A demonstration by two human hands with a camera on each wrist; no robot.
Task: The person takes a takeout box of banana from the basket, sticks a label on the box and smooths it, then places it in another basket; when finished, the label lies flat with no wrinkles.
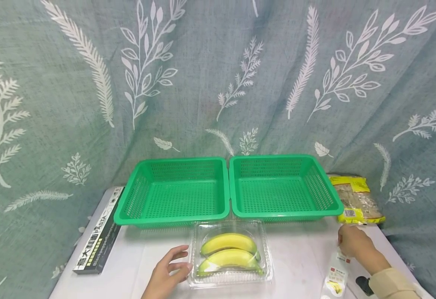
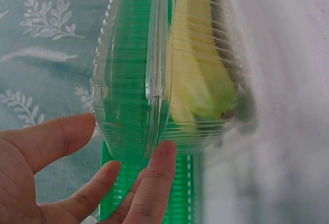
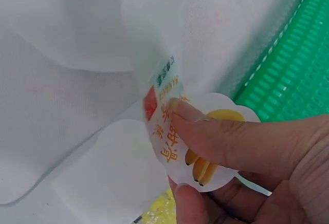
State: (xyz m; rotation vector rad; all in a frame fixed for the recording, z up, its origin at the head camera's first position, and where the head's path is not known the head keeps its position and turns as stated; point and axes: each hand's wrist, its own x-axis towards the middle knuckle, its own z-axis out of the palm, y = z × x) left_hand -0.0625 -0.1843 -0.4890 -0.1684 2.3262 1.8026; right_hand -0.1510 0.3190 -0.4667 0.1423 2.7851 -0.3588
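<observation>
A transparent plastic clamshell box (image 1: 232,284) with its lid down contains two yellow bananas (image 1: 230,258). Beside its left edge is my left hand (image 1: 170,269), fingers spread and loosely bent, with fingertips right at the box's side. The left wrist view shows the thumb near the lid and another fingertip by the rim seam. My right hand (image 1: 355,243) pinches a banana-printed sticker (image 3: 211,175) with a scalloped edge between thumb and fingers. This sticker belongs to a strip of labels (image 1: 336,276) stretching toward the near table edge; part of it is hidden by the thumb.
Two green plastic baskets (image 1: 173,219) (image 1: 285,214) stand side by side behind the box. A black-and-white pasta box (image 1: 97,236) lies at the left. At the right are a yellow food bag (image 1: 356,199) and a small black object (image 1: 363,285) near my sleeve. A patterned curtain (image 1: 203,83) hangs behind.
</observation>
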